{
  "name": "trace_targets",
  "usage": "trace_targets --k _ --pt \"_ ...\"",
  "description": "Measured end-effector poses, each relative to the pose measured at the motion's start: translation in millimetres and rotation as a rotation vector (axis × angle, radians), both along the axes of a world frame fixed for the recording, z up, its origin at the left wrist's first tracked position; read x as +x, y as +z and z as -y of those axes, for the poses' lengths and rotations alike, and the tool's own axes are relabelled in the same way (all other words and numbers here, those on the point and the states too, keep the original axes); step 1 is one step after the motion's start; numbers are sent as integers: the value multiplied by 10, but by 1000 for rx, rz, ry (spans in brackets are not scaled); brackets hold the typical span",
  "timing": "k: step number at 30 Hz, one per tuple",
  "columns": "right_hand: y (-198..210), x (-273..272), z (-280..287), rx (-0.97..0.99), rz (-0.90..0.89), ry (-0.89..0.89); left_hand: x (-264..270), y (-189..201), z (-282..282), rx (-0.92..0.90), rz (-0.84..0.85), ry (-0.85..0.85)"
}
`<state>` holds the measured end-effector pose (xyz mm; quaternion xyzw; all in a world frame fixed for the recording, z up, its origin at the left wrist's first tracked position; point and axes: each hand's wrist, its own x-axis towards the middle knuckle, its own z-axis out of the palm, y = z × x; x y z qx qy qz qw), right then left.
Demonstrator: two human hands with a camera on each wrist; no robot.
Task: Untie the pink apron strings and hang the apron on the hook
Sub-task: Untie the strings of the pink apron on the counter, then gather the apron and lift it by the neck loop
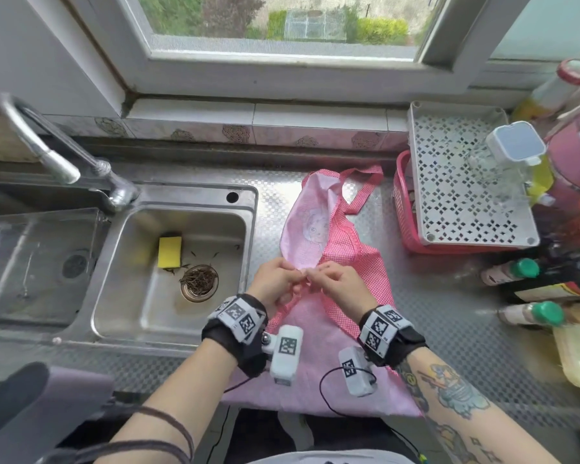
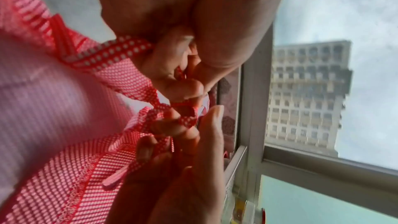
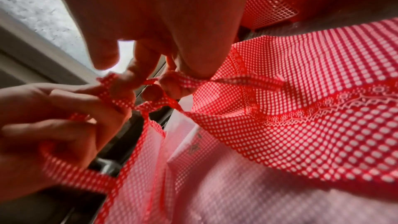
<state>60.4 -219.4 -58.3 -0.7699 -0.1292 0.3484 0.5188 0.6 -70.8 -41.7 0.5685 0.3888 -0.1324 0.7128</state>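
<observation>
A pink apron (image 1: 318, 229) with red-and-white dotted trim lies flat on the steel counter, right of the sink. Its dotted strings (image 1: 280, 313) cross in a knot (image 3: 148, 106) above the cloth. My left hand (image 1: 290, 279) and right hand (image 1: 315, 274) meet over that knot. In the left wrist view, the left fingertips (image 2: 172, 77) pinch a strand of the knot (image 2: 172, 113). In the right wrist view, the right fingertips (image 3: 174, 88) pinch another strand. The neck loop (image 1: 362, 185) lies at the far end. No hook shows in any view.
The sink (image 1: 252, 209) lies left of the apron, with a yellow sponge (image 1: 169, 251) inside and the faucet (image 1: 64, 165) over it. A pink basket (image 1: 403, 212) under a white perforated tray (image 1: 466, 195) stands close on the right, with green-capped bottles (image 1: 523, 267) beyond.
</observation>
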Motion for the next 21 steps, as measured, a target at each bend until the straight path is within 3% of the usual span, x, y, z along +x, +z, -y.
trace_targets --k 5,9,13,16,18,21 --pt "-5 -51 51 0 -4 -45 21 26 -1 57 14 -32" --pt "-83 6 340 -80 -51 -259 -46 -137 -184 202 -72 109" --pt "-256 7 487 -307 31 -89 -35 -211 -114 454 -75 -95" --pt "-249 135 363 -356 108 -212 59 -198 -40 529 -49 -225" --pt "-158 319 207 -324 148 -308 145 -207 -65 573 -60 -235" --pt "-103 658 -70 -315 174 -313 303 -233 -129 607 -101 -213"
